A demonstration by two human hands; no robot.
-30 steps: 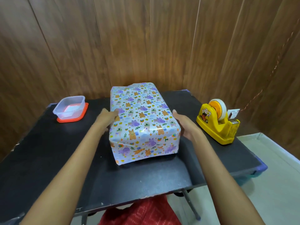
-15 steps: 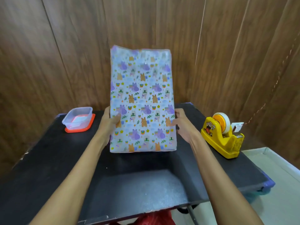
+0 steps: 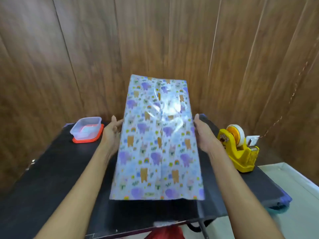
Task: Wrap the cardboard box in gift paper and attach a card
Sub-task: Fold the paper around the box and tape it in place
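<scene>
The cardboard box (image 3: pixel 155 152), fully covered in pale gift paper printed with purple and orange animals, is lifted off the black table (image 3: pixel 51 178). It tilts with its near end low, and the face with the taped paper seam is turned toward me. My left hand (image 3: pixel 111 135) grips its left side and my right hand (image 3: pixel 205 135) grips its right side. Both thumbs point up along the edges, and the fingers are hidden behind the box. No card shows on the box.
A clear plastic container (image 3: pixel 87 129) sits on an orange lid at the table's back left, with something pale inside. A yellow tape dispenser (image 3: pixel 238 149) stands at the right edge. Wooden wall panels rise close behind. Red cloth (image 3: pixel 164 233) shows below the front edge.
The box lay flat on the table, then both hands lifted it upright. It has since turned over, so the seam face is toward me and the near end is closer.
</scene>
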